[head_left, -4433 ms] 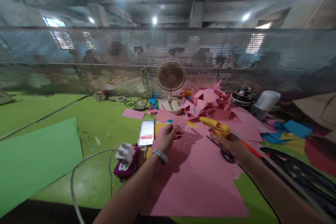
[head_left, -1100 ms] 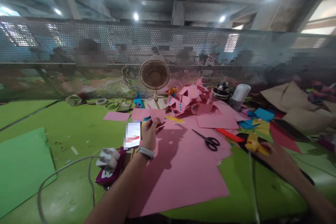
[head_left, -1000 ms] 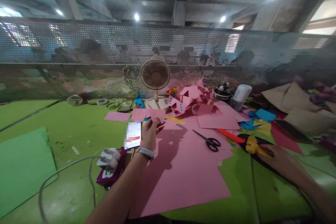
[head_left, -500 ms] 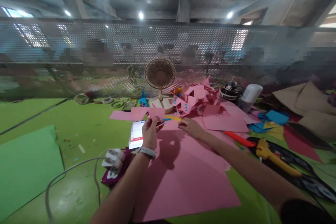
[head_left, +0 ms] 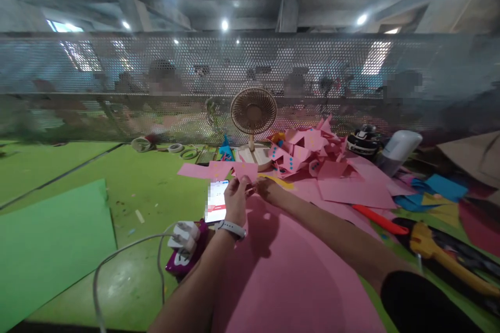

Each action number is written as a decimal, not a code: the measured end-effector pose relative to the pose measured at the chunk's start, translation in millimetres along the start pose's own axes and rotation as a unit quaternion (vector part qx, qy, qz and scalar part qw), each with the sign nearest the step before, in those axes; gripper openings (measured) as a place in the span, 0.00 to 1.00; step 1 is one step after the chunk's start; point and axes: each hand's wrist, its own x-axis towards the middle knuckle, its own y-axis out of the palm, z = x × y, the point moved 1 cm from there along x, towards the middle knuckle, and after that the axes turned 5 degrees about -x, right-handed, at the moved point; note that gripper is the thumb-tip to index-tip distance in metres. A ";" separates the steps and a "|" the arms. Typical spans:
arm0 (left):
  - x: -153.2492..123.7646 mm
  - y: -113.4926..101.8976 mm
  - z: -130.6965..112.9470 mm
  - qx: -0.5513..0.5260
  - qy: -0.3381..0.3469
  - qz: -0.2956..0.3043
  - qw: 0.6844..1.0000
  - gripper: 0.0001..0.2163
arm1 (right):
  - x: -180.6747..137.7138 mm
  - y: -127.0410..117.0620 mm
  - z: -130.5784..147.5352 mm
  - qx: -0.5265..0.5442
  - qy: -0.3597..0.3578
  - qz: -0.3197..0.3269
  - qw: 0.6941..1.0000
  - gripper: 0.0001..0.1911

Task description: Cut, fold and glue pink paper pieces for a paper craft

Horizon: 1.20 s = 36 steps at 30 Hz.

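My left hand [head_left: 236, 200] is closed on a folded pink paper strip [head_left: 221, 169], which stretches out to the left above a lit phone [head_left: 217, 201]. A white watch band circles that wrist. My right hand [head_left: 266, 188] meets the left at the strip's right end, its fingers pinched together; what they hold there is hidden or too small to name. Behind the right hand lies a yellow strip [head_left: 284, 182]. Large pink sheets [head_left: 300, 270] spread on the table beneath both forearms.
A small fan [head_left: 253, 112] stands before a perforated metal screen [head_left: 175, 88]. Right of it are piled pink paper pieces [head_left: 308, 145], then a red-handled tool [head_left: 380, 220] and a yellow-handled tool [head_left: 425, 242]. Left lie a green sheet [head_left: 58, 255] and a corded white plug [head_left: 183, 237].
My right hand has moved left from the yellow strip's near end to touch my left hand. My left hand keeps the pink strip. The whole view has shifted, with things appearing farther right.
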 end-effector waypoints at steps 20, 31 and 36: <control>-24.8 10.5 21.1 0.111 -0.083 0.122 0.983 0.16 | -83.2 -74.9 23.5 0.204 0.111 -0.138 0.963 0.10; -35.3 19.5 21.7 0.093 -0.114 0.144 0.979 0.18 | -82.2 -79.2 27.5 0.095 0.067 -0.163 0.980 0.05; -38.9 21.5 22.0 0.093 -0.128 0.148 0.976 0.17 | -84.1 -80.2 30.8 0.062 0.063 -0.150 0.985 0.06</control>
